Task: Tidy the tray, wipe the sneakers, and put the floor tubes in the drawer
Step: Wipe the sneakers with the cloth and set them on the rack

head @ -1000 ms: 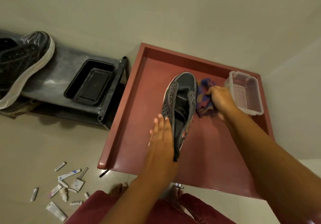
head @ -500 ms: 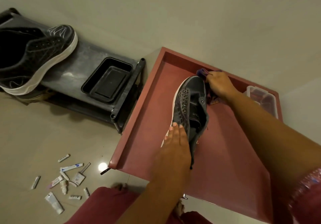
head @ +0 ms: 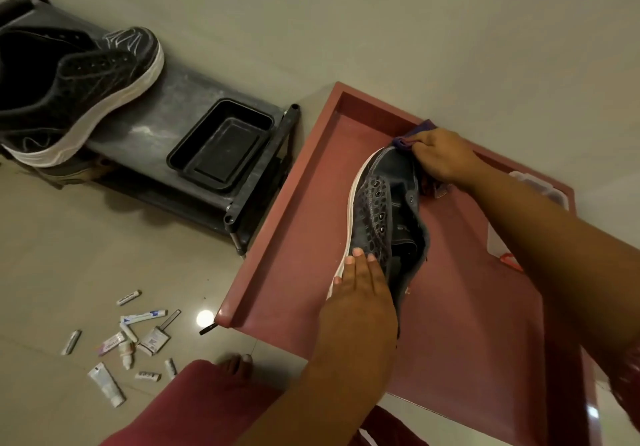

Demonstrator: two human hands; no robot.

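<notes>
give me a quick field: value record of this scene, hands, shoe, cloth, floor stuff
left hand: flat on the sneaker's heel end, steadying it
right hand: grips the purple cloth at the toe
sneaker: on the red tray
second sneaker: on the dark rack
black tray: on the rack
tubes: scattered on the floor

— Any room on that red tray (head: 287, 255)?
— Plenty along its left side and near end. The sneaker (head: 384, 217) blocks the middle; a clear box (head: 540, 186) crowds the far right corner.
</notes>
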